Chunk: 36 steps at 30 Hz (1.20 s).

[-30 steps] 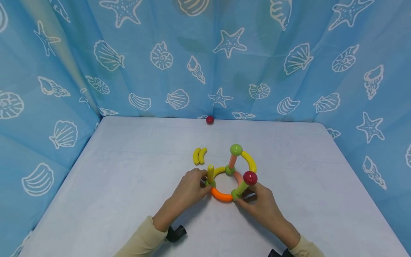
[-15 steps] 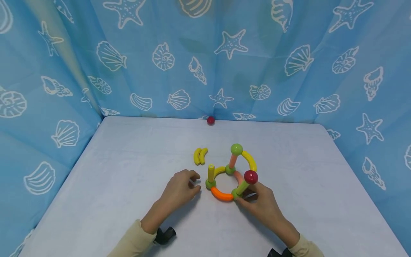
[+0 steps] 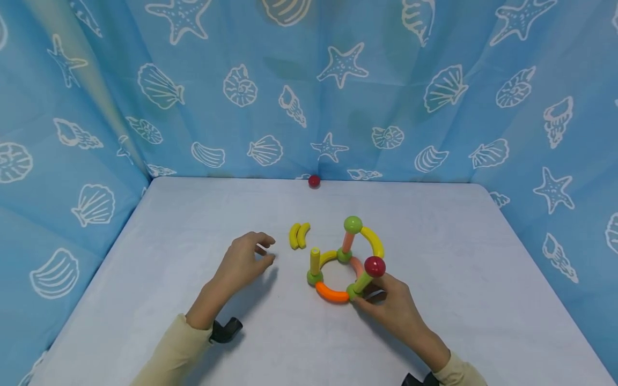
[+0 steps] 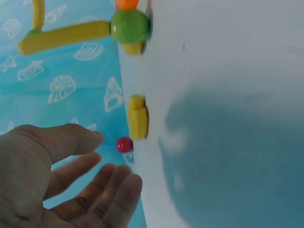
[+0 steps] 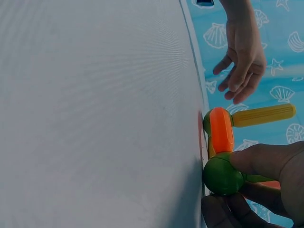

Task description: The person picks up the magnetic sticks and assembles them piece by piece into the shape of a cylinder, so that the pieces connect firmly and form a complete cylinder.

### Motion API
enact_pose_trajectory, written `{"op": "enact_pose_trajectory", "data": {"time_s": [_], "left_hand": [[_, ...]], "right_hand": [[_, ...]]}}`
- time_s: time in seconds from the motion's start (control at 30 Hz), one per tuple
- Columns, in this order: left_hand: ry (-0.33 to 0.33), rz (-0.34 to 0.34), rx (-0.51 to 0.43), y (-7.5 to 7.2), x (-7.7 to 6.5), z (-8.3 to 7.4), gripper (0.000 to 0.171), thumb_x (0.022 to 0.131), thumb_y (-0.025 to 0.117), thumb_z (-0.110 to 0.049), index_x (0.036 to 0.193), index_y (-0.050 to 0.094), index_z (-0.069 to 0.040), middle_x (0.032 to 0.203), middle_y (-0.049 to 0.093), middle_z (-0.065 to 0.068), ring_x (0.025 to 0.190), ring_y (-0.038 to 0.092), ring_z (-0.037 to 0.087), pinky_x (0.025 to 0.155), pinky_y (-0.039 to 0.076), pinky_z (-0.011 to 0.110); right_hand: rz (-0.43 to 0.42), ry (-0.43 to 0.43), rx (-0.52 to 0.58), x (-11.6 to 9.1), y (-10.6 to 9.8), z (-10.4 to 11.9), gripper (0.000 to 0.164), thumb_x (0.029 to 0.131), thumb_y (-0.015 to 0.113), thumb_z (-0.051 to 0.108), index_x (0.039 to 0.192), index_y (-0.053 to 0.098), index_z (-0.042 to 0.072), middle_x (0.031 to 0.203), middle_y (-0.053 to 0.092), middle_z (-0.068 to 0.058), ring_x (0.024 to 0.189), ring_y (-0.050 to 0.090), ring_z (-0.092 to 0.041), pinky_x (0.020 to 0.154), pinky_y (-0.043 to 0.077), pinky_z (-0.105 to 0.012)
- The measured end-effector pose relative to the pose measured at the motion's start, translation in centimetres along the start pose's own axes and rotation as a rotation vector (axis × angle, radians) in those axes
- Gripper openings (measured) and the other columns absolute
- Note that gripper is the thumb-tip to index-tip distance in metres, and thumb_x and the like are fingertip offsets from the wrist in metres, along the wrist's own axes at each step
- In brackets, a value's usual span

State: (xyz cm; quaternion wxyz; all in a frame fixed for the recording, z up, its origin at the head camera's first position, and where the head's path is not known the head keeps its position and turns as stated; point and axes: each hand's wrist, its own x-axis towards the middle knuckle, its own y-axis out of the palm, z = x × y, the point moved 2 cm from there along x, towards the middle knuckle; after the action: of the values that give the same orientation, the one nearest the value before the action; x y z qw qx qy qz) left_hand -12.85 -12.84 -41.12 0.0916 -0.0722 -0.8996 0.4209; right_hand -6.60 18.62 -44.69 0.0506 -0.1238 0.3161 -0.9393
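Observation:
A magnetic stick-and-ball toy frame stands on the table, its curved sticks and green balls forming a ring with an orange curved stick at the front. My right hand pinches the green ball at the ring's front right corner. From that ball a light green stick leans up to a red ball. A pink stick at the back carries another green ball, and a yellow arched stick descends from it. One yellow stick stands upright at left, its top bare. My left hand is held off the frame with relaxed fingers, holding nothing.
Two loose yellow curved sticks lie side by side behind the frame, to the right of my left hand. A loose red ball rests at the table's back edge. A blue shell-patterned curtain hangs behind the white table.
My left hand has let go of the left green ball and moved left and away from the frame. The right hand keeps its pinch, and the frame stays in place.

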Motion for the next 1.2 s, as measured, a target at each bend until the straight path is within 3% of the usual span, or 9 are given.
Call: {"op": "enact_pose_trajectory", "data": {"time_s": [0.2,0.53,1.2], "left_hand": [[0.070,-0.009,0.012,-0.7,1.6,0.3,0.032,0.088,0.075,-0.008,0.119,0.068,-0.003,0.112,0.066,0.012,0.095,0.068,0.025,0.079,0.058,0.040],[0.075,-0.018,0.016,-1.6,5.5,1.3,0.034,0.090,0.073,-0.007,0.123,0.066,-0.002,0.116,0.066,0.014,0.101,0.067,0.029,0.085,0.056,0.043],[0.083,0.058,0.013,-1.2,12.7,1.3,0.033,0.091,0.070,-0.006,0.124,0.065,0.000,0.118,0.065,0.018,0.105,0.065,0.031,0.087,0.056,0.042]], "right_hand": [[0.009,0.014,0.016,0.0,0.0,-0.1,0.042,0.070,0.090,0.003,0.101,0.065,0.014,0.091,0.069,0.005,0.079,0.068,-0.015,0.067,0.059,-0.026],[0.005,0.016,0.054,-0.3,0.0,-0.3,0.040,0.071,0.090,0.005,0.102,0.067,0.013,0.089,0.069,0.006,0.077,0.069,-0.014,0.068,0.059,-0.028],[-0.012,-0.011,0.025,-0.2,-0.2,0.3,0.044,0.068,0.091,0.002,0.103,0.066,0.012,0.089,0.066,0.005,0.076,0.069,-0.018,0.066,0.059,-0.027]]}}
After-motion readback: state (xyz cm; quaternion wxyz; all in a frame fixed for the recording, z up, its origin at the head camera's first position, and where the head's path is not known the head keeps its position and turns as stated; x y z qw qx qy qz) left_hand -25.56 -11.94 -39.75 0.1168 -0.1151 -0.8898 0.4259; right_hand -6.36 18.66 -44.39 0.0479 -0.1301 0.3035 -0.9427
